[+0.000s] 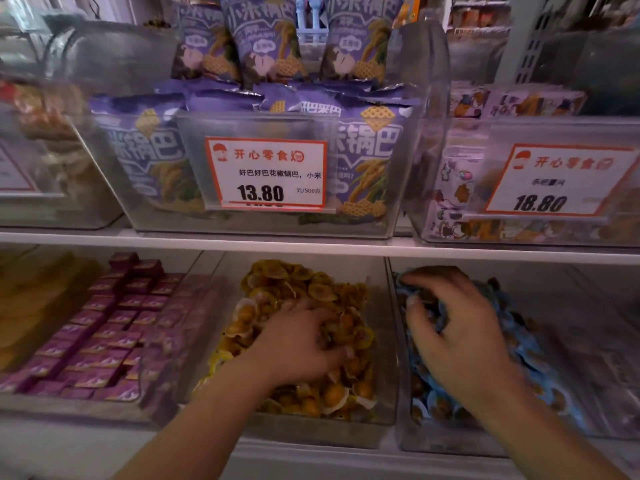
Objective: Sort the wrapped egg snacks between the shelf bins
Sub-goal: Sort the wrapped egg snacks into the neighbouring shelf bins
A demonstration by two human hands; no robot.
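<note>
1. Our left hand (298, 344) lies in the middle clear bin (388, 341) of the lower shelf, palm down on the yellow-wrapped egg snacks (277, 282). Its fingers are buried among the wrappers at their tips and look curled into the pile, but we cannot tell whether they grip any one packet.
2. The yellow snacks heap up beyond those fingertips toward the back of the bin, and more lie under the wrist toward the front.
3. Our right hand (457, 337) is in the next bin (403, 431) to the right, over the blue-wrapped egg snacks (530, 348). Its fingers are bent, and the fingertips press into blue wrappers at the left edge of that pile; a blue wrapper shows between the curled fingers, so they seem to grasp it.
4. The blue snacks spread to the right of the knuckles and below the wrist.
5. Left of our left hand, a bin holds rows of purple boxes (104, 334).
6. Above the fingers, past the white shelf edge (311, 245), stands a bin of purple snack bags (263, 46) with a price tag (266, 174) reading 13.80; a second tag (557, 180) to the right reads 18.80.
</note>
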